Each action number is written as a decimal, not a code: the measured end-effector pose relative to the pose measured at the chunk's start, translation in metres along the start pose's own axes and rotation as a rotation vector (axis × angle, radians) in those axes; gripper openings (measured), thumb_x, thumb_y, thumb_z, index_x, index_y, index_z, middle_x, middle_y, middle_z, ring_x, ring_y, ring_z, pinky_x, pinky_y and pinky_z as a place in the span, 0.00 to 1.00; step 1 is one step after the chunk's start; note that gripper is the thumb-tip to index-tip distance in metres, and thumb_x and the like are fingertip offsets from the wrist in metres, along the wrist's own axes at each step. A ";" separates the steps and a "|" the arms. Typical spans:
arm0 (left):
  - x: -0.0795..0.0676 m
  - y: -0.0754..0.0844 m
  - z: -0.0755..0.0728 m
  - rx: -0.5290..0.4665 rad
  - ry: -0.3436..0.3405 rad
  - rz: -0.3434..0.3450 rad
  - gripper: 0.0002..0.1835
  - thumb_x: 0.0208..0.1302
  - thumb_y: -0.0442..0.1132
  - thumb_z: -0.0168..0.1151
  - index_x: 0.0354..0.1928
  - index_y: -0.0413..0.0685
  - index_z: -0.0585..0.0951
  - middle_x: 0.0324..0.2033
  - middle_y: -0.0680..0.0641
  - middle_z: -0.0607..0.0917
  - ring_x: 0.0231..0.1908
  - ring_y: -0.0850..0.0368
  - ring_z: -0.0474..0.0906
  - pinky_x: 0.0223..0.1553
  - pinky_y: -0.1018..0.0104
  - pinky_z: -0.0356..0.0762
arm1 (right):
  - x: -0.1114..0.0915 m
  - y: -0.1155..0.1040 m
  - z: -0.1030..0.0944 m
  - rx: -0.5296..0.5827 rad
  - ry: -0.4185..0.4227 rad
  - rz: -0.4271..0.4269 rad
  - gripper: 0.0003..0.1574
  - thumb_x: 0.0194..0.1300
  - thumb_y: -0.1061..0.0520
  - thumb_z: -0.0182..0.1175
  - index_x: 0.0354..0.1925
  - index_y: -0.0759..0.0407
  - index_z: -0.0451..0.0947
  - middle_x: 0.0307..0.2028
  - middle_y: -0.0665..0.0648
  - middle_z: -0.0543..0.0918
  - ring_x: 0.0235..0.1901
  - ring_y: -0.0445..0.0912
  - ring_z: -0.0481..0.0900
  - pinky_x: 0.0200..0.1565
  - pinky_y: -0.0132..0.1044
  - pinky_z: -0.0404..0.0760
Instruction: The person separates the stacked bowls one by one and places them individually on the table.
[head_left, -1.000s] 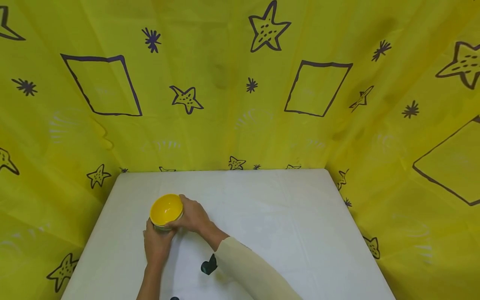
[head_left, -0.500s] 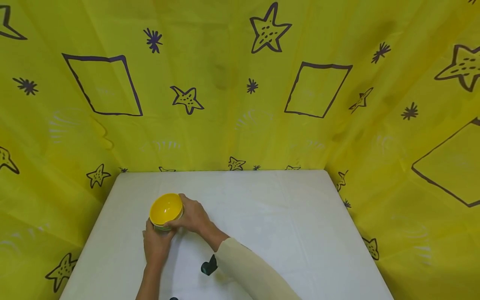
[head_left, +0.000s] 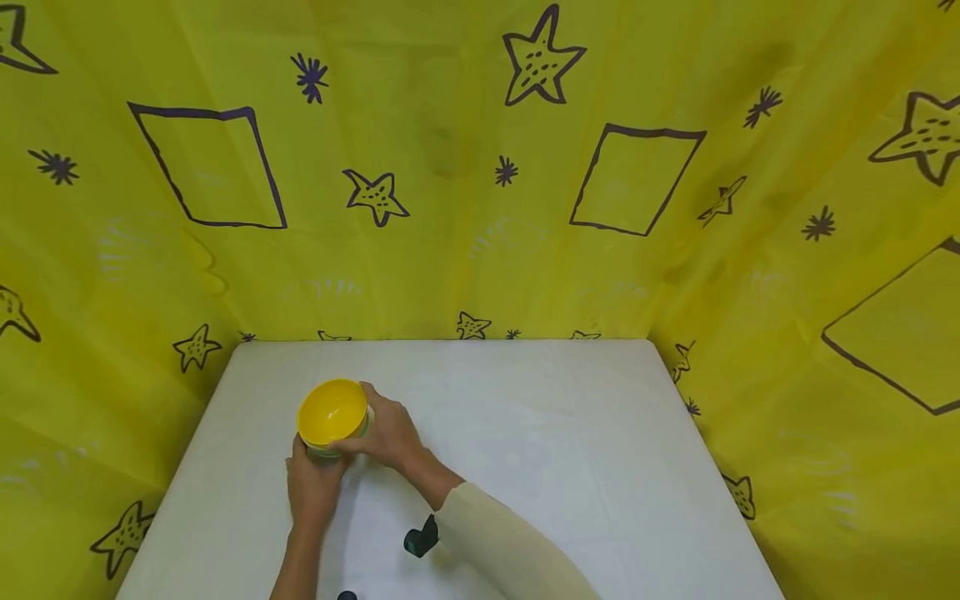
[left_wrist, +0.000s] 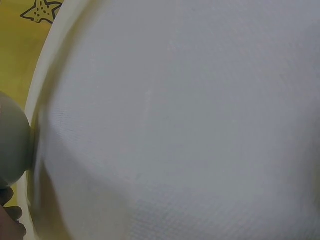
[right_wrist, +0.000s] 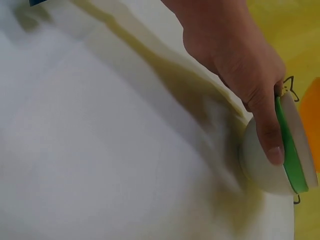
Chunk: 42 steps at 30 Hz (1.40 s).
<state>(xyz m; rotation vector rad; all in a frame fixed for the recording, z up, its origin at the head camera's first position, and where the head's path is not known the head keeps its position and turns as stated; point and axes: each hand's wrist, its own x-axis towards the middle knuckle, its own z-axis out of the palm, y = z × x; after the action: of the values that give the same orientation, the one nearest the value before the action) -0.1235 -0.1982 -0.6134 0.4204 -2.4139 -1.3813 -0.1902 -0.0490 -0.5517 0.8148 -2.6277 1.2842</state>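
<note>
In the head view, a yellow-lined bowl [head_left: 333, 412] sits tilted on top of a nested stack, its inside facing up. Below its rim shows a green-rimmed bowl [head_left: 324, 452], whose pale outside and green rim [right_wrist: 294, 150] appear in the right wrist view. My right hand [head_left: 390, 433] grips the stack's right side at the yellow bowl, its thumb along the front. From the near left, my left hand [head_left: 317, 492] holds the lower bowl. The left wrist view catches only part of a pale bowl [left_wrist: 12, 142] and some fingertips [left_wrist: 12, 215].
A white table [head_left: 525, 458] lies beneath the hands. Yellow curtains [head_left: 435, 275] printed with stars surround its back and sides. A dark green piece [head_left: 422, 537] shows beside the right sleeve [head_left: 510, 542], and a small dark round thing [head_left: 347, 596] at the bottom edge.
The yellow bowl has risen a little, and more of its outside shows above the lower bowl. My right hand has moved slightly with it; the left hand has barely moved.
</note>
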 end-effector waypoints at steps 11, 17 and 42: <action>0.000 0.000 0.003 0.018 0.024 -0.011 0.51 0.57 0.37 0.81 0.76 0.31 0.61 0.69 0.24 0.71 0.70 0.23 0.64 0.78 0.34 0.43 | -0.014 0.007 -0.014 0.090 0.149 0.003 0.63 0.50 0.46 0.86 0.75 0.60 0.66 0.67 0.55 0.80 0.65 0.43 0.78 0.67 0.35 0.73; 0.003 -0.002 0.006 0.019 0.021 -0.054 0.54 0.55 0.40 0.82 0.77 0.33 0.59 0.70 0.24 0.69 0.70 0.22 0.63 0.74 0.31 0.52 | -0.015 0.017 -0.028 0.138 0.252 0.020 0.61 0.48 0.50 0.87 0.74 0.61 0.68 0.68 0.55 0.79 0.68 0.44 0.76 0.69 0.37 0.72; 0.001 0.000 0.005 0.004 0.022 -0.055 0.56 0.55 0.39 0.83 0.78 0.33 0.58 0.72 0.24 0.67 0.71 0.22 0.61 0.78 0.35 0.44 | -0.052 0.062 -0.032 0.166 0.308 0.137 0.58 0.50 0.53 0.86 0.73 0.63 0.69 0.66 0.56 0.82 0.67 0.49 0.78 0.70 0.47 0.72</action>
<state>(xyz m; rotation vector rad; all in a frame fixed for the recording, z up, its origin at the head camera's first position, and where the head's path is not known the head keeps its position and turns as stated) -0.1260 -0.1950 -0.6154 0.5035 -2.4049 -1.3868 -0.1821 0.0285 -0.5914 0.4182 -2.3910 1.5401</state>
